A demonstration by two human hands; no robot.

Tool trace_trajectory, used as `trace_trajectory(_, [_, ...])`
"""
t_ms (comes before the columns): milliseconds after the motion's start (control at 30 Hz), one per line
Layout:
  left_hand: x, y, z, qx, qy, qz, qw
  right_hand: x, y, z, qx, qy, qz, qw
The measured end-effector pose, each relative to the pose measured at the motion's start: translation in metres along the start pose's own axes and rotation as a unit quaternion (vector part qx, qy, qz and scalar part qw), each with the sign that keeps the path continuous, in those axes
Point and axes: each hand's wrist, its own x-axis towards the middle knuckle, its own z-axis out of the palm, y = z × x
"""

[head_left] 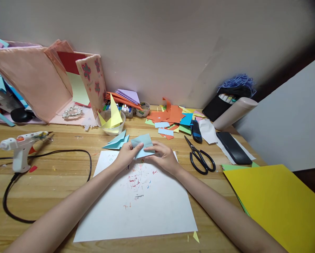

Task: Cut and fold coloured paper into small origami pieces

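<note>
My left hand (pixel 128 154) and my right hand (pixel 163 157) both pinch a light blue folded paper (pixel 144 144) over the far edge of a large white sheet (pixel 138 203) marked with small coloured pen strokes. Both hands have fingers closed on the paper's lower edge. Another folded light blue paper piece (pixel 116 141) lies just beyond my left hand.
Black scissors (pixel 200 158) lie right of my right hand. A white glue gun (pixel 21 147) with a black cable (pixel 46 165) stands at left. A bowl with yellow paper (pixel 112 121), coloured scraps (pixel 170 119), markers, a black phone (pixel 233 147) and a yellow sheet (pixel 281 202) surround the area.
</note>
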Motion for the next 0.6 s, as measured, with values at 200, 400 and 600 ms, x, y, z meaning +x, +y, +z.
trace_trajectory(200, [0.0004, 0.0006, 0.0001, 0.016, -0.01, 0.036, 0.999, -0.0007, 0.0016, -0.0024, -0.032, -0.008, 0.007, 0.999])
trace_trajectory(400, [-0.0024, 0.0025, 0.0017, 0.025, -0.031, 0.012, 0.999, 0.0005, -0.0006, -0.0011, -0.002, 0.017, 0.015, 1.0])
trace_trajectory(600, [-0.0035, 0.0043, 0.0038, -0.023, -0.032, -0.023, 0.999, 0.0023, 0.0015, 0.0, 0.041, 0.042, 0.042, 0.997])
